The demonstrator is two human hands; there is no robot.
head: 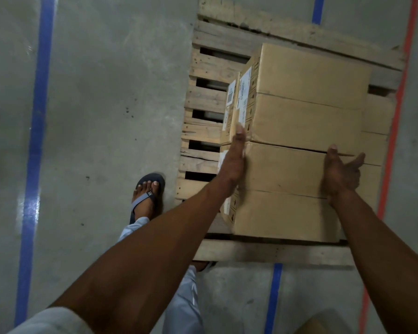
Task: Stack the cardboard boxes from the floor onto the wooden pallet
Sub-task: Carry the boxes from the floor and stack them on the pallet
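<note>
Several brown cardboard boxes (299,121) with white labels on their left sides stand side by side in a row on the wooden pallet (203,102). My left hand (234,155) lies flat, fingers straight, against the left edge of the row at the seam between two boxes. My right hand (340,172) rests on top of a near box (282,167) toward the row's right side, fingers loosely spread and holding nothing. A lower layer of boxes shows at the right edge (377,116).
The pallet sits on a grey concrete floor with blue tape lines (38,131) at left and a red line (396,116) at right. My sandalled foot (147,194) stands beside the pallet's left side. A brown corner of another box (314,326) shows at the bottom right.
</note>
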